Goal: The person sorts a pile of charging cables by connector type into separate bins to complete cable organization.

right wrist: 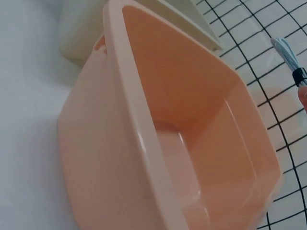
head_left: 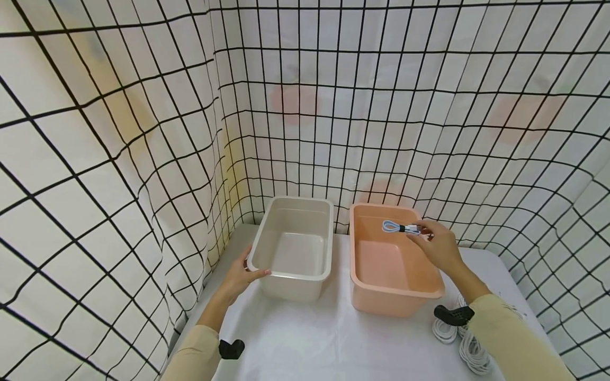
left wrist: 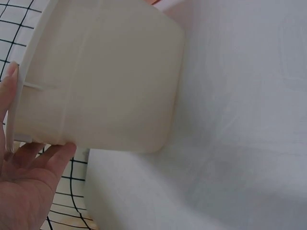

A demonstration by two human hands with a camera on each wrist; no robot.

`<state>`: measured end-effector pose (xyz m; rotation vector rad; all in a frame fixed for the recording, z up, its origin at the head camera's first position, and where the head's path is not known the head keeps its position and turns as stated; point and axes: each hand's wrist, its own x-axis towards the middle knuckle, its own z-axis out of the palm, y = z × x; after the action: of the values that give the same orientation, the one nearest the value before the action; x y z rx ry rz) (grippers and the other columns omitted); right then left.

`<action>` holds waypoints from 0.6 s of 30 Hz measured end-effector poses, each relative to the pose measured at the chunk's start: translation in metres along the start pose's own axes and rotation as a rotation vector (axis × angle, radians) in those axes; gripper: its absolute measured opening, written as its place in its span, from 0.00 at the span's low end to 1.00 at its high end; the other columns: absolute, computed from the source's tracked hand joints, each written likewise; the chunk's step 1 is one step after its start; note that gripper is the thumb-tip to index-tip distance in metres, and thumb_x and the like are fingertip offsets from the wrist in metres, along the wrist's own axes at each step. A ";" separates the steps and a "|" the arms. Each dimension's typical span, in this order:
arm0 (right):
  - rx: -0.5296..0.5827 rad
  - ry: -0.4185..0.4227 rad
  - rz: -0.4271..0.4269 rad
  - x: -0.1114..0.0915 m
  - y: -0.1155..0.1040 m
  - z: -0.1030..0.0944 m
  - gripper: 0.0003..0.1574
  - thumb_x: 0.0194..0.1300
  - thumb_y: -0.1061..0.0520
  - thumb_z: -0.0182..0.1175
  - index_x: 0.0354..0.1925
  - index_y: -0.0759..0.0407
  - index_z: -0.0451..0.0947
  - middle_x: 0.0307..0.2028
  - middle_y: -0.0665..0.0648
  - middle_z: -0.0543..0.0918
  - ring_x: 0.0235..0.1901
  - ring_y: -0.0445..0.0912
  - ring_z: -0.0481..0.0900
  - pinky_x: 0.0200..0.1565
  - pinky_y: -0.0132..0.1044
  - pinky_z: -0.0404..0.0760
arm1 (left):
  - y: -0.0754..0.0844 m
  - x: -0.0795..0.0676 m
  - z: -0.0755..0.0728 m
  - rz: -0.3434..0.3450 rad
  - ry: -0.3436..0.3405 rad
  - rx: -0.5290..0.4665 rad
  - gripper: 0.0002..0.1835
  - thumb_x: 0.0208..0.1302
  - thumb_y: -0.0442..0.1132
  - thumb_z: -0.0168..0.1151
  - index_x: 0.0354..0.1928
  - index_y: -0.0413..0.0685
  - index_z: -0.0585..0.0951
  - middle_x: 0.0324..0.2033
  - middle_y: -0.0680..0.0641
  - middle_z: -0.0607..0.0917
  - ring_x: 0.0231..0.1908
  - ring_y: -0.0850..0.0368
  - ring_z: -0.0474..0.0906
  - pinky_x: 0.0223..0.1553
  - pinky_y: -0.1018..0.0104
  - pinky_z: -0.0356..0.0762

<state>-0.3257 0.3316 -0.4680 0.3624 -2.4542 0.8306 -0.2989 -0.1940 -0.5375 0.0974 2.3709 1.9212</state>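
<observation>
My left hand (head_left: 240,276) grips the near left corner of a cream plastic bin (head_left: 292,286), thumb over the rim and fingers beneath it. In the left wrist view the fingers (left wrist: 53,158) touch the bin's outer wall (left wrist: 110,86). Over the peach bin (head_left: 391,301), my right hand (head_left: 439,246) pinches a coiled light blue cable (head_left: 392,226) bound with a black strap. In the right wrist view the cable (right wrist: 287,52) shows at the right edge with just a fingertip, beyond the peach bin's rim (right wrist: 139,124). Both bins look bare inside.
Several coiled white cables (head_left: 474,353) lie on the white-covered table (head_left: 305,344) at the right, partly behind my right sleeve (head_left: 505,333). Black wire mesh (head_left: 333,111) before white sheeting encloses the back and sides. The bins stand side by side with a narrow gap.
</observation>
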 end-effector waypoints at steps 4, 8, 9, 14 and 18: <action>0.040 -0.017 0.007 0.008 -0.007 0.011 0.19 0.66 0.59 0.73 0.52 0.65 0.83 0.42 0.64 0.85 0.43 0.61 0.83 0.41 0.58 0.82 | 0.000 0.001 0.000 -0.007 0.005 0.001 0.57 0.60 0.36 0.78 0.83 0.43 0.50 0.69 0.26 0.68 0.64 0.31 0.70 0.63 0.39 0.69; 0.088 -0.034 0.017 0.017 -0.014 0.023 0.17 0.65 0.59 0.73 0.51 0.61 0.83 0.41 0.61 0.85 0.44 0.61 0.83 0.40 0.57 0.81 | -0.001 0.000 0.000 -0.013 0.004 -0.005 0.57 0.60 0.36 0.78 0.83 0.43 0.49 0.69 0.26 0.68 0.64 0.31 0.70 0.64 0.38 0.69; 0.094 -0.037 0.016 0.019 -0.016 0.025 0.18 0.65 0.59 0.74 0.51 0.60 0.82 0.41 0.61 0.84 0.44 0.61 0.83 0.40 0.57 0.81 | 0.000 0.000 0.000 -0.014 0.003 -0.012 0.57 0.60 0.36 0.78 0.83 0.43 0.49 0.69 0.26 0.68 0.64 0.30 0.70 0.64 0.39 0.69; 0.126 -0.034 -0.010 0.031 -0.025 0.037 0.21 0.63 0.62 0.75 0.54 0.61 0.83 0.44 0.62 0.83 0.44 0.59 0.82 0.42 0.57 0.81 | 0.003 -0.001 0.001 -0.005 -0.013 -0.031 0.57 0.61 0.35 0.78 0.83 0.44 0.49 0.70 0.27 0.67 0.65 0.29 0.68 0.64 0.39 0.68; 0.157 -0.035 -0.065 0.040 -0.036 0.047 0.19 0.61 0.63 0.75 0.51 0.61 0.86 0.39 0.58 0.84 0.40 0.54 0.82 0.42 0.55 0.82 | 0.003 0.000 0.001 -0.001 -0.012 -0.024 0.57 0.61 0.35 0.77 0.83 0.44 0.49 0.70 0.27 0.67 0.65 0.30 0.68 0.64 0.39 0.68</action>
<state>-0.3630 0.2711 -0.4603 0.5157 -2.4021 0.9994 -0.2987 -0.1922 -0.5351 0.1063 2.3396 1.9420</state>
